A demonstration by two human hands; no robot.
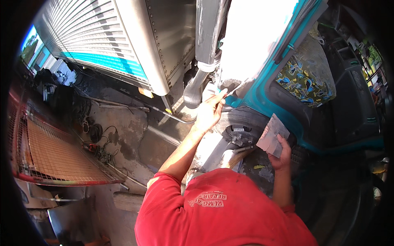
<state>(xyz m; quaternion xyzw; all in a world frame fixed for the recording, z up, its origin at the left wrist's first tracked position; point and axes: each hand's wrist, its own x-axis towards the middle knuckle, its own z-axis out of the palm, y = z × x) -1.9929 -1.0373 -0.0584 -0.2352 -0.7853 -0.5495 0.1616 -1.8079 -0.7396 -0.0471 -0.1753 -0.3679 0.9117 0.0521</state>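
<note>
My left hand (pixel 208 111) reaches up to the lower corner of the sunlit white panel (pixel 255 35) beside the open door frame. Its fingers are pinched on a thin flat spreader (pixel 234 89), held against the panel; glare and the fingers hide most of it. A dark grey patch shows on the panel there. Lower and to the right, my right hand (pixel 281 154) grips a flat rectangular board (pixel 273 135) by its edge, thumb on top. Pale pinkish-grey putty seems smeared across the board. Both forearms come out of red sleeves.
Teal door frame (pixel 262 96) borders a dark cab with a patterned seat cover (pixel 307 76). Ribbed metal truck body (pixel 94 33) stands at upper left, a grey pipe (pixel 196 88) close to my left hand. A red-framed mesh rack (pixel 61 151) and cables (pixel 107 149) lie left.
</note>
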